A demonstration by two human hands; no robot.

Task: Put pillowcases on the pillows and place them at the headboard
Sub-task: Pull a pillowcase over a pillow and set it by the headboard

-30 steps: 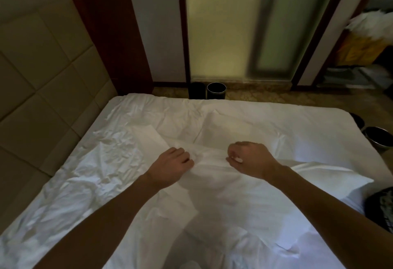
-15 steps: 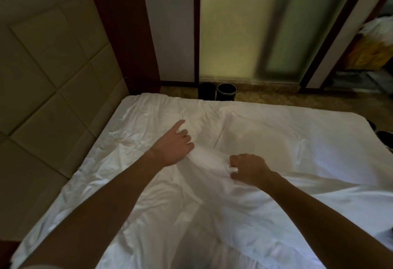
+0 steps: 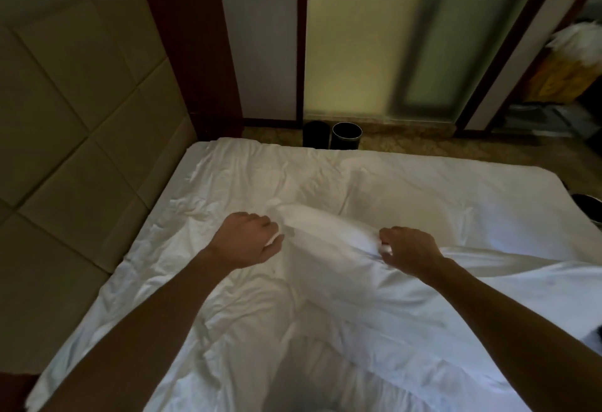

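Where the padded headboard (image 3: 81, 151) runs along the left side of the view, the bed (image 3: 228, 180) lies against it, covered in creased white sheeting. The left forearm enters from the lower left and reaches diagonally toward the middle of the mattress. The left hand (image 3: 247, 240) is knuckles-up with all fingers curled under, and it grips a fold of white cloth at its right edge. That cloth belongs to the pillowcase (image 3: 325, 242), which rises as a rounded white bulge directly between the two hands, in the middle of the bed and well apart from the headboard. Whether a pillow fills the bulge cannot be told. From the bulge the cloth slopes toward the viewer and spreads beneath both forearms. Beyond the far edge of the bed, two black bins (image 3: 345, 136) stand side by side on the floor before a frosted glass panel (image 3: 358, 37). The right hand (image 3: 410, 249) sits about level with the left, knuckles-up with fingers curled, and pinches a small tuck of the same cloth at its left edge. The right forearm extends from it to the lower right corner.
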